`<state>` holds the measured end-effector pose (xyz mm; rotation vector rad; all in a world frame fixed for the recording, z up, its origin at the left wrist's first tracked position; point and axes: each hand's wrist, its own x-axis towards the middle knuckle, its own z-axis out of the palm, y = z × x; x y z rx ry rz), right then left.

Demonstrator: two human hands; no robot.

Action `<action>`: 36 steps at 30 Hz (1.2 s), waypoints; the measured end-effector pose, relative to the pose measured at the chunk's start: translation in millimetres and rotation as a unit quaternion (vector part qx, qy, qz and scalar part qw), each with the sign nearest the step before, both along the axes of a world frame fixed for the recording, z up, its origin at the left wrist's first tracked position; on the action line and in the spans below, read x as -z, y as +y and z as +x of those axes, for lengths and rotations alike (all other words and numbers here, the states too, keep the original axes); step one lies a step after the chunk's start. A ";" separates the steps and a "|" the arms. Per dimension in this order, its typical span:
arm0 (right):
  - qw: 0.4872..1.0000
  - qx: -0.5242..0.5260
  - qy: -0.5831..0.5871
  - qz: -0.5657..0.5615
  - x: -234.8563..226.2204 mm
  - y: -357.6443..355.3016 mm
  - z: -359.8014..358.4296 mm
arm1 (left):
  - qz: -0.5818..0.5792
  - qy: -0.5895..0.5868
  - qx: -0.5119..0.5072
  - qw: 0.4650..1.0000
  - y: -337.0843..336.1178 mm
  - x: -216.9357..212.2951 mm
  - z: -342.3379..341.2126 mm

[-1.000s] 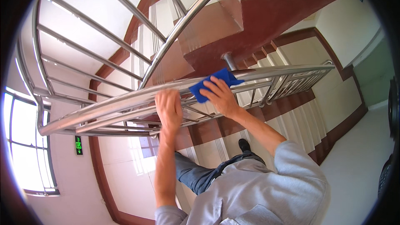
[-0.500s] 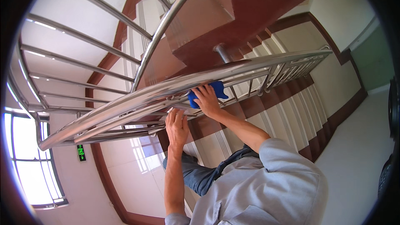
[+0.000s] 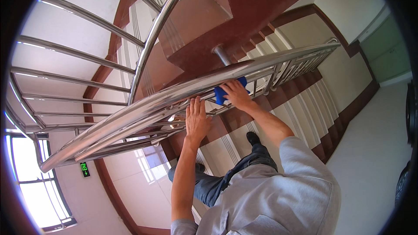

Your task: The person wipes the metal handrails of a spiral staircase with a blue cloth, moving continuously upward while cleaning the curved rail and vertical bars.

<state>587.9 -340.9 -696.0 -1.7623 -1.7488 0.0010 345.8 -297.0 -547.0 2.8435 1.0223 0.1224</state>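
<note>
A polished metal handrail [image 3: 183, 85] crosses in front of me, with thinner rails below it. My right hand [image 3: 236, 95] presses a bunched blue cloth [image 3: 220, 96] against the rail just under the handrail, its fingers curved over the fabric; part of the cloth shows beyond them. To the left of it, my left hand [image 3: 197, 119] has its fingers stretched out and laid up against the lower rails, without any object in it. The tips of the left fingers touch the metal.
Beige stairs [image 3: 278, 122] with dark red edging descend below the railing. Overhead, a dark red stair underside [image 3: 261, 4] slopes upward beside upper railing bars [image 3: 96, 19]. A bright window [image 3: 37, 182] and a green exit sign [image 3: 84, 169] are at the left.
My right hand has slid the cloth rightward and slightly up along the rail. My left hand has moved right and up onto the rails, its fingers straightening. A shoe has come into view on the stairs.
</note>
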 end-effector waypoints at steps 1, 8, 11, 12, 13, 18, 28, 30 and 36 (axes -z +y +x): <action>1.000 0.004 0.003 -0.016 6.5 -3.9 13.0 | -0.002 0.013 -0.005 1.000 1.8 4.3 2.9; 0.996 0.058 0.027 -0.056 13.8 -15.3 34.6 | -0.017 0.044 -0.040 0.998 7.1 15.2 19.7; 0.999 0.008 0.040 0.016 -2.4 -7.2 -2.5 | -0.037 0.065 -0.043 0.996 4.2 11.5 24.4; 0.999 0.003 0.033 0.018 -8.3 -2.6 -19.1 | -0.043 0.080 -0.042 0.995 4.3 10.9 26.3; 0.998 -0.004 0.039 0.046 -14.2 2.6 -34.0 | -0.042 0.080 -0.035 0.995 5.9 10.8 29.7; 0.997 0.024 0.070 0.011 -18.8 -4.8 -31.3 | -0.060 0.081 -0.044 0.994 5.1 18.0 43.5; 0.991 0.094 0.074 -0.059 40.8 -41.2 87.5 | -0.068 0.125 -0.052 0.988 -0.6 15.7 53.5; 0.993 0.084 0.081 -0.025 41.1 -39.2 80.7 | -0.071 0.125 -0.055 0.988 -0.6 16.3 54.2; 0.996 0.048 0.079 0.008 5.4 -21.1 22.3 | -0.065 0.021 -0.053 0.996 -6.9 28.4 43.1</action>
